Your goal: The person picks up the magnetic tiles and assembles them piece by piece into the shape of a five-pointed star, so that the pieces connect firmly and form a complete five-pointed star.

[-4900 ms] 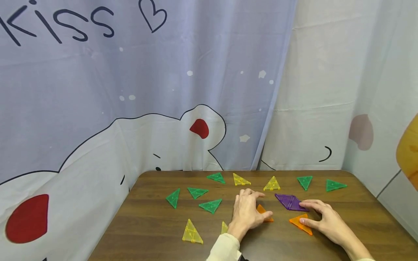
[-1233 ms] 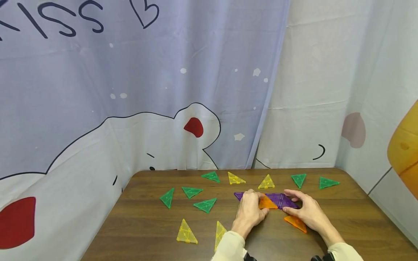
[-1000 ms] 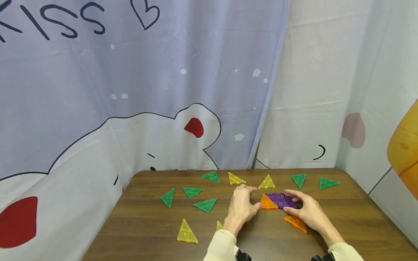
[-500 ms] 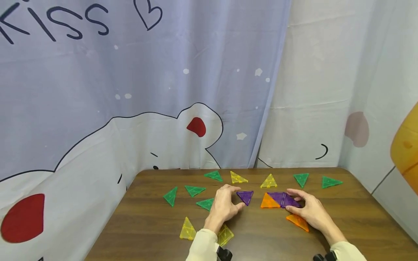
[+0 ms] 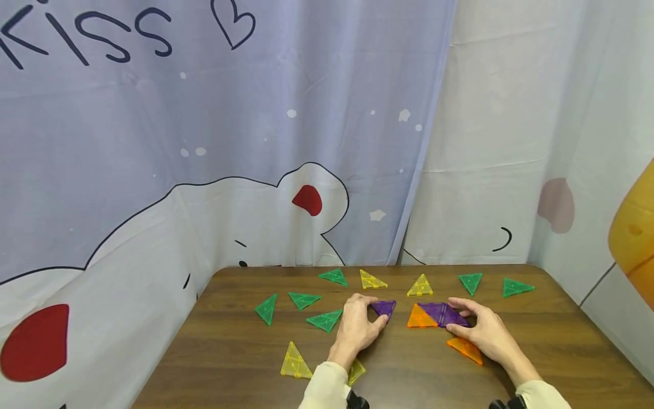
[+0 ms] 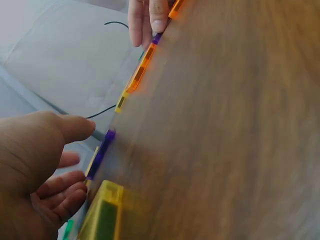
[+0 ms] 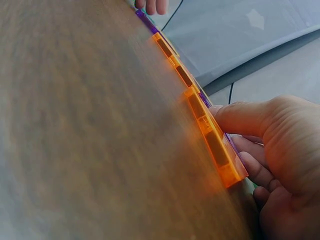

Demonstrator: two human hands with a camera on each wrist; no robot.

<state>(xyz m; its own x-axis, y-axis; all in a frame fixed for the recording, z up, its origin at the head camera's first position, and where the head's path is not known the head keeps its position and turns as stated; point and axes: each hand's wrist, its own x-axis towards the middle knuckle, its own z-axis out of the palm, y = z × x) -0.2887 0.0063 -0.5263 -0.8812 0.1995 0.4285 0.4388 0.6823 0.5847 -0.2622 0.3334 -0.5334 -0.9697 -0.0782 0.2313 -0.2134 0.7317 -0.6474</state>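
Head view: my right hand pinches the right end of the purple pair between thumb and fingers. The pair lies on the table, edge to edge with an orange triangle on its left. My left hand places thumb and fingers about a single purple triangle, apart from these; whether they grip it, I cannot tell.

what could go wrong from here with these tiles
The left hand, right at the edge of the single purple translucent plastic triangle, could knock it askew. The right hand could bump the loose orange translucent plastic triangle lying close by it. The left sleeve could drag the yellow translucent plastic triangle it partly hides in the head view.
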